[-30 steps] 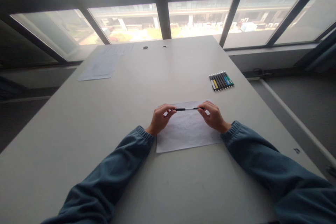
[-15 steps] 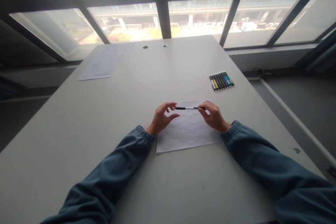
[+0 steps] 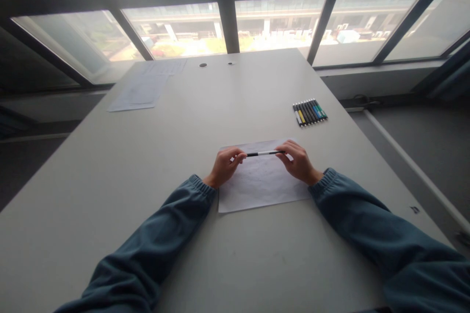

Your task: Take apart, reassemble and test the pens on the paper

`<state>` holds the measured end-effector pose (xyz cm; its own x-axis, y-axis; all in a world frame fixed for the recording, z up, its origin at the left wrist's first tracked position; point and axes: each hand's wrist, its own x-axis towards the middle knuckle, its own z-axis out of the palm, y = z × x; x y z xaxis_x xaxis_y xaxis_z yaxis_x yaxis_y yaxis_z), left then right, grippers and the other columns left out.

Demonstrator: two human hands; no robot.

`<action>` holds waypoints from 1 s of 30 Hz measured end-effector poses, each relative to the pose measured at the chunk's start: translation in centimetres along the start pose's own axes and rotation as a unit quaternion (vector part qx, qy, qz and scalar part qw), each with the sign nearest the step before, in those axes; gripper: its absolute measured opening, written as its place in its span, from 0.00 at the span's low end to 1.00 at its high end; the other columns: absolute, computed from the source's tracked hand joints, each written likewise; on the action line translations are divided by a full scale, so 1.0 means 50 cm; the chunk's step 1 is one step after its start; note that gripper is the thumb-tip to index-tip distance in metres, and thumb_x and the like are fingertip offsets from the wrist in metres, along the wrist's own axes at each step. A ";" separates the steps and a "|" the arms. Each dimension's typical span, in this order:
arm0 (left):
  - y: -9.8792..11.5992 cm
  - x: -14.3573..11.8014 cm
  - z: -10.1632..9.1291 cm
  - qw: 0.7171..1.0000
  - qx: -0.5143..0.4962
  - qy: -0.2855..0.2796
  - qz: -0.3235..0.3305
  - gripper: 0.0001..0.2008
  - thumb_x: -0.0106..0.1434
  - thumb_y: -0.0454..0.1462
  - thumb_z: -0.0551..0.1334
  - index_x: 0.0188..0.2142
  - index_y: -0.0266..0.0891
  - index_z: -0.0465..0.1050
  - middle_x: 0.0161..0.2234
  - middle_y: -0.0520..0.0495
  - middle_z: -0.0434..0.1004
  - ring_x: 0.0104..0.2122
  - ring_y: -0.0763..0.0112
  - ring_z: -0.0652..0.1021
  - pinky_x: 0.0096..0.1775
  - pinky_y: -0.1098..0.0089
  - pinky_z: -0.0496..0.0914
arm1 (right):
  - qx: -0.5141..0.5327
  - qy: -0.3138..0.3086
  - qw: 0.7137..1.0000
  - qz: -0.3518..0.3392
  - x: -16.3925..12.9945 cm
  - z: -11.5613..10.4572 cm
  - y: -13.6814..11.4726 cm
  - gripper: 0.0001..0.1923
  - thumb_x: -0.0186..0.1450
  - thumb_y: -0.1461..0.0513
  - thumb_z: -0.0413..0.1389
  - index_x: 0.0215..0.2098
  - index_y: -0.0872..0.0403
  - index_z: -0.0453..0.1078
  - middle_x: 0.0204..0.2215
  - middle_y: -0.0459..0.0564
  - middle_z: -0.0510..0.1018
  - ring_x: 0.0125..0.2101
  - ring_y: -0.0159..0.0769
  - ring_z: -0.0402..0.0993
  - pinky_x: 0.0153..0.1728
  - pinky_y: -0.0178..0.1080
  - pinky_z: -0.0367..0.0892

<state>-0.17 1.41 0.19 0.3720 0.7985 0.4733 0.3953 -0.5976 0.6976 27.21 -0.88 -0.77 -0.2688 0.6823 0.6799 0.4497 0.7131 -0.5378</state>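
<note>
A black and white pen (image 3: 263, 153) is held level between my two hands, above a sheet of paper (image 3: 264, 183). My left hand (image 3: 226, 164) pinches its left end between thumb and fingers. At the other end, my right hand (image 3: 296, 160) is closed on the pen's dark tip part. The fingertips cover both ends of the pen. Faint marks show on the white sheet, which lies on the table under my hands.
A row of several pens (image 3: 310, 113), mostly black with white, yellow, blue and green parts, lies to the right on the table (image 3: 220, 112). More papers (image 3: 137, 93) rest at the far left. A small dark object (image 3: 414, 210) sits near the right edge. Windows stand beyond.
The thumb and fingers of my left hand have closed on the pen's left end; before, they were apart. The pen now tilts slightly, left end lower. My right hand keeps its grip.
</note>
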 end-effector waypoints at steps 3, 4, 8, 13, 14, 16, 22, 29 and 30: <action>-0.001 -0.001 0.000 1.000 -0.008 0.016 0.013 0.17 0.68 0.46 0.63 0.27 0.38 0.76 0.23 0.50 0.76 0.25 0.73 0.74 0.31 0.72 0.67 | 0.004 -0.005 1.000 0.012 -0.002 0.000 0.002 0.04 0.70 0.61 0.56 0.39 0.51 0.72 0.28 0.50 0.74 0.31 0.39 0.69 0.35 0.43 0.67; -0.002 -0.001 0.000 1.000 -0.013 0.018 0.020 0.16 0.67 0.45 0.64 0.27 0.38 0.76 0.23 0.50 0.77 0.26 0.73 0.74 0.31 0.73 0.67 | 0.007 -0.007 1.000 0.017 -0.003 0.000 0.003 0.04 0.70 0.60 0.56 0.38 0.51 0.72 0.28 0.49 0.74 0.30 0.39 0.69 0.35 0.43 0.67; -0.004 0.000 0.000 0.998 -0.021 0.026 0.047 0.14 0.66 0.44 0.65 0.28 0.38 0.78 0.24 0.49 0.78 0.26 0.72 0.75 0.33 0.71 0.70 | 0.028 -0.013 0.999 0.041 -0.006 -0.002 0.003 0.06 0.69 0.59 0.57 0.34 0.52 0.72 0.26 0.48 0.73 0.27 0.36 0.68 0.32 0.41 0.65; -0.002 -0.002 0.001 0.999 -0.015 0.023 0.043 0.14 0.65 0.45 0.66 0.28 0.38 0.78 0.24 0.49 0.78 0.26 0.74 0.74 0.29 0.73 0.68 | 0.101 0.032 0.985 0.139 0.000 0.000 -0.013 0.07 0.66 0.56 0.62 0.34 0.52 0.76 0.27 0.47 0.76 0.27 0.34 0.69 0.33 0.40 0.67; -0.001 -0.003 0.001 0.999 -0.015 0.015 0.043 0.14 0.65 0.46 0.66 0.29 0.38 0.78 0.25 0.48 0.78 0.26 0.74 0.74 0.27 0.74 0.67 | 0.133 0.046 0.974 0.179 0.002 0.003 -0.019 0.08 0.65 0.56 0.62 0.35 0.52 0.76 0.27 0.47 0.76 0.27 0.34 0.68 0.32 0.39 0.67; 0.000 -0.004 0.002 0.999 -0.011 -0.012 0.049 0.15 0.65 0.46 0.66 0.29 0.38 0.77 0.26 0.48 0.77 0.26 0.74 0.74 0.27 0.74 0.67 | 0.228 0.069 0.935 0.263 0.008 0.010 -0.029 0.11 0.64 0.54 0.63 0.38 0.52 0.77 0.25 0.45 0.74 0.25 0.32 0.67 0.30 0.38 0.66; 0.004 -0.001 -0.003 0.987 -0.016 -0.113 0.113 0.15 0.67 0.48 0.64 0.32 0.39 0.78 0.28 0.45 0.79 0.30 0.68 0.77 0.37 0.67 0.71 | 0.435 0.077 0.816 0.372 0.018 0.029 -0.041 0.15 0.66 0.48 0.59 0.39 0.50 0.72 0.35 0.49 0.76 0.36 0.37 0.73 0.36 0.40 0.72; -0.008 -0.004 -0.001 0.991 0.021 -0.098 0.088 0.18 0.74 0.44 0.53 0.36 0.38 0.79 0.33 0.43 0.82 0.34 0.67 0.79 0.41 0.66 0.72 | 0.548 0.115 0.733 0.387 0.035 0.004 -0.029 0.17 0.70 0.45 0.50 0.36 0.48 0.65 0.24 0.44 0.65 0.27 0.38 0.66 0.34 0.47 0.70; -0.011 -0.005 0.001 0.992 0.039 -0.089 0.080 0.17 0.73 0.43 0.54 0.37 0.39 0.79 0.34 0.43 0.82 0.35 0.67 0.79 0.42 0.65 0.72 | 0.553 0.122 0.728 0.385 0.037 0.000 -0.027 0.19 0.70 0.43 0.49 0.33 0.48 0.64 0.23 0.44 0.62 0.25 0.37 0.62 0.32 0.46 0.68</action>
<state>-0.45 1.54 -0.32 0.5754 0.6711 0.4675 0.3803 -0.7256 0.5735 26.13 -0.56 1.22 -0.0788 0.9961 -0.0405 -0.6112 -0.0804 -0.7874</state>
